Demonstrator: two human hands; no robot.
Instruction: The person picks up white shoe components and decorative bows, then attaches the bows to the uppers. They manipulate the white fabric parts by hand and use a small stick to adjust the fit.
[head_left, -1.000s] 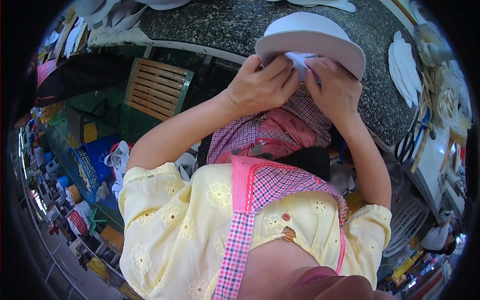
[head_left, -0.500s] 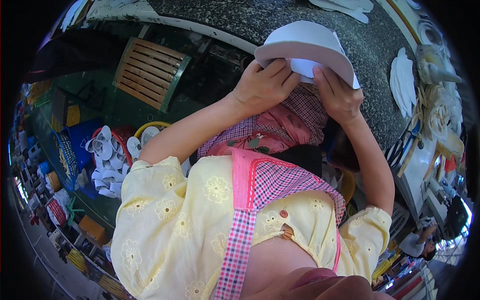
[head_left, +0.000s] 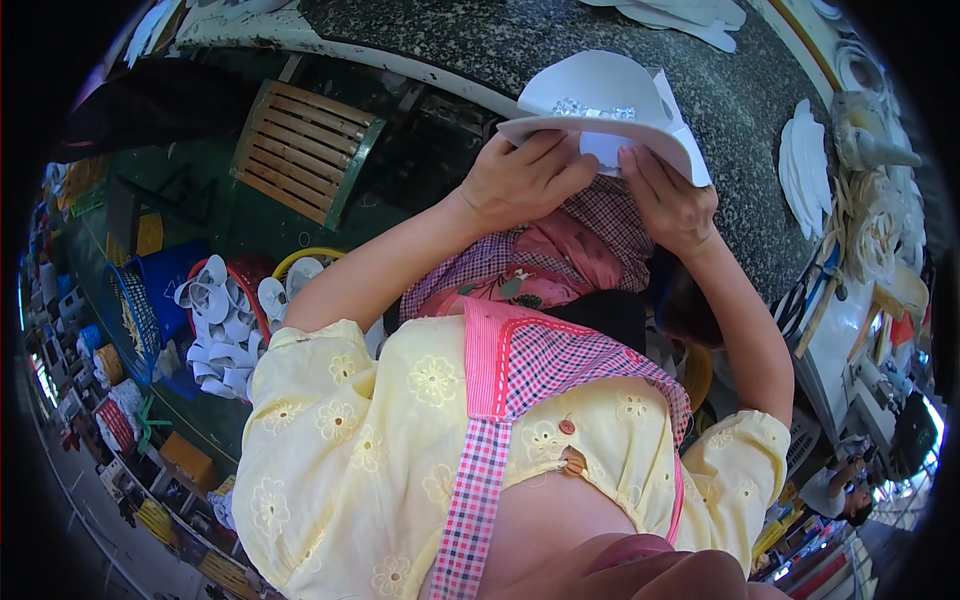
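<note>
Under white piece point(head_left: 610, 105), perhaps pinching hands.

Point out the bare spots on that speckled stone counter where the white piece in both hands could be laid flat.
Free: the stone counter left of the held white curved piece, and between it and the white cutouts. Crowded: the right edge with tools, and cutouts at the far rim.

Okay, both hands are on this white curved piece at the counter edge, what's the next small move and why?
Probably press the small white tab flat with both thumbs. The left hand and right hand pinch the white curved piece on either side of it, and the piece hangs past the granite counter edge unsupported.
</note>
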